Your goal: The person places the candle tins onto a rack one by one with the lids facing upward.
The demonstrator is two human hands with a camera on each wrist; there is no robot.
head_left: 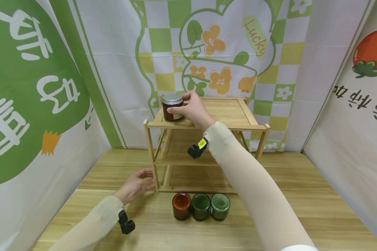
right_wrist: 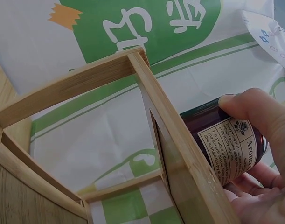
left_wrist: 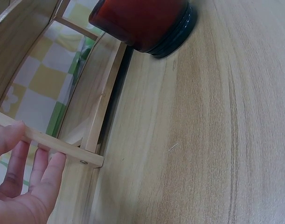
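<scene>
Head view: right hand [head_left: 193,108] wraps thumb and fingers round the dark jar [head_left: 172,107] with a silver lid, which stands upright on the top tier of the rack [head_left: 238,111], at its left front corner. Left hand [head_left: 137,184] has its fingers straight and relaxed, resting against the rack's lower left post and holding nothing.

Right wrist view: thumb lies across the label; the jar [right_wrist: 226,140] sits just behind the corner rail.

Three open jars stand in a row on the table [head_left: 301,209] in front of the rack: red jar [head_left: 181,205], dark green jar [head_left: 201,206], light green jar [head_left: 220,206], touching or nearly so.

Judgement: the step in hand is seating the jar on the top tier. To do it well, keep the jar upright, base flat and fully inside the rim, and brace the post with the left hand so the light rack does not shift. Loosen the fingers only once the base bears evenly.
</scene>
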